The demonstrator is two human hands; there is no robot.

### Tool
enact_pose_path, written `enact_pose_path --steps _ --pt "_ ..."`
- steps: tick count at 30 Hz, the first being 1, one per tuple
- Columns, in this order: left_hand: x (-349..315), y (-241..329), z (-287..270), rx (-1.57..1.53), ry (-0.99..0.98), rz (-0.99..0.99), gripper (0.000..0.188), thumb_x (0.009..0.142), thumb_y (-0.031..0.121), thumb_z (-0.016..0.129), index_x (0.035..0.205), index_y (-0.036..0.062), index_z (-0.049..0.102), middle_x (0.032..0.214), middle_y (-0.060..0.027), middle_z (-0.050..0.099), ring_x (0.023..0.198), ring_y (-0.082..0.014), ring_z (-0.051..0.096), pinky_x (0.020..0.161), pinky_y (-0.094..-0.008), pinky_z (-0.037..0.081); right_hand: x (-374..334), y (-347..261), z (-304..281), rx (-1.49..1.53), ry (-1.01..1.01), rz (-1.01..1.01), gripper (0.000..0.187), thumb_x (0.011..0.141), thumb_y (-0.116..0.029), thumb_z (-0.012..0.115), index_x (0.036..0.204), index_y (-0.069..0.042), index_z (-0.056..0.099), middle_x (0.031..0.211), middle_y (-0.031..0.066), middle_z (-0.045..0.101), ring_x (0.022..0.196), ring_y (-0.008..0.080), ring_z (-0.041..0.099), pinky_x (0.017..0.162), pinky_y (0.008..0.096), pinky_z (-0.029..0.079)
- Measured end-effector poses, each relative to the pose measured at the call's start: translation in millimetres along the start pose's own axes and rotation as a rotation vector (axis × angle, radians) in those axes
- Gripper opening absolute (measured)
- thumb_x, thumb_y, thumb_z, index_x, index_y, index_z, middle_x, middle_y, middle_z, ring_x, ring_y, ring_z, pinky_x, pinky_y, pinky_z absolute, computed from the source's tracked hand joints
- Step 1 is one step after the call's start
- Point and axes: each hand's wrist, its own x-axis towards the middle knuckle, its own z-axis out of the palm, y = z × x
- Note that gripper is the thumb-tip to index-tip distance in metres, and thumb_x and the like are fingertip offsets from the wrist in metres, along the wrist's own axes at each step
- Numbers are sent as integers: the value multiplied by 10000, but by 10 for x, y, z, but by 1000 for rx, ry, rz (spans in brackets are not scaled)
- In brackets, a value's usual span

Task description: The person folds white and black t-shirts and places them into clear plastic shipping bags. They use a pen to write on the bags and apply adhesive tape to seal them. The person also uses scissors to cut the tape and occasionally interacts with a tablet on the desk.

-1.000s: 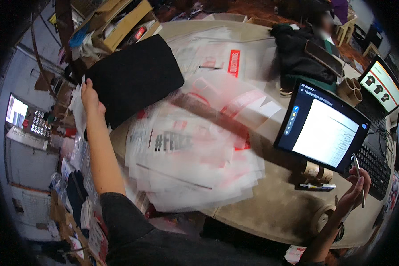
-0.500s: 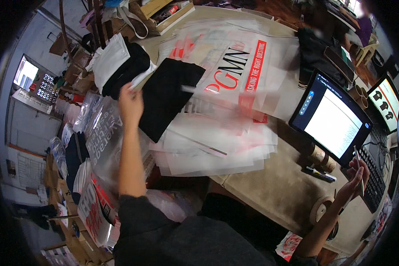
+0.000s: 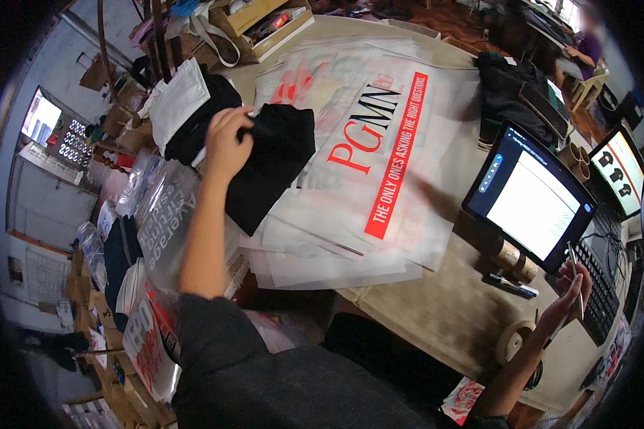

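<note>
My left hand (image 3: 227, 143) is closed over the left edge of a black folded cloth (image 3: 268, 164), its fingertips curled at the upper corner. The cloth lies partly over a pile of translucent plastic sheets (image 3: 322, 268). On top of that pile is a printed clear sheet (image 3: 365, 161) with red and black lettering and a red band. A thin dark rod (image 3: 329, 240) lies at the pile's near side. Beside the tablet, my right hand (image 3: 571, 289) is closed around a slim silver pen-like stick (image 3: 578, 282).
White and black folded cloths (image 3: 182, 107) are stacked left of my left hand. A tablet (image 3: 529, 196) leans on a cardboard roll (image 3: 514, 259), near markers (image 3: 511, 284), a tape roll (image 3: 515, 342) and a keyboard (image 3: 597, 286). Clear plastic packages (image 3: 166, 214) sit at left. A person (image 3: 587, 53) sits at far right.
My left hand has moved up and right onto the black cloth, whose far right corner has drawn in leftward. The printed sheet, blurred before, now lies flat lower down. My right hand has barely moved.
</note>
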Motion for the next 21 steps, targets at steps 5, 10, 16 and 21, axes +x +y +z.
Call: enact_pose_path --steps 5,10,16,21 --pt "-821 335 -716 106 -41 -154 213 635 -59 579 820 46 564 1107 -70 656 1132 -337 538 982 -433 387 -4 13 -11 -21 -25 -35 295 1003 -209 424 1122 12 578 1009 140 665 863 168 621 743 281 464" --pt "-1552 265 -1076 -66 89 -373 229 668 -64 572 871 41 576 1071 -123 652 1123 -312 553 961 -391 405 16 19 3 -18 -29 -26 312 1005 -239 439 1108 8 599 1008 111 675 851 141 635 733 257 477" --pt "-1640 -2 -1134 -364 87 -369 186 755 40 544 938 5 551 974 -104 598 1029 -231 564 926 -319 406 21 -19 2 -66 -21 -17 309 1003 -213 436 1147 19 581 1028 149 673 889 174 639 767 278 481" --pt "-743 -237 -592 -749 -159 -384 263 868 212 472 940 -19 574 973 -98 603 946 -195 554 897 -287 403 7 -43 28 -35 -24 -14 305 1003 -211 437 1142 19 581 1030 143 671 883 169 638 754 274 476"
